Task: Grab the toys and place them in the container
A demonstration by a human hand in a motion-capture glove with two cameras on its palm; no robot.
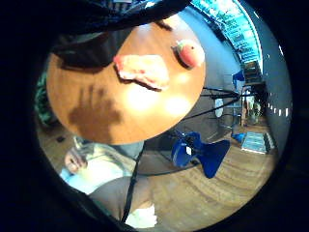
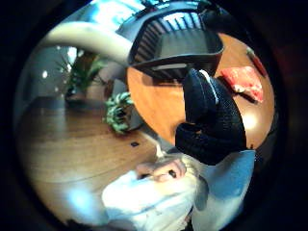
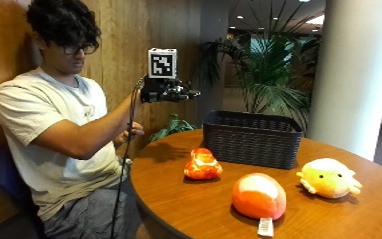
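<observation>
Round wooden table (image 3: pixel 197 209), brown and glossy, curved edge toward the seated person. Directly on it: dark woven basket (image 3: pixel 253 138), rectangular, open-topped, standing upright toward the far side. In front of the basket, just beside its near left corner, small orange-and-red plush toy (image 3: pixel 202 165). Nearer the camera, a rounded orange peach-like plush (image 3: pixel 258 196) with pale top and white tag trailing onto the wood. To the right, apart from the peach plush, pale yellow plush creature (image 3: pixel 329 178) near the basket's right end. Soft shadows under each toy; hand-shaped shadow on the bare wood in the little-finger-side palm view.
</observation>
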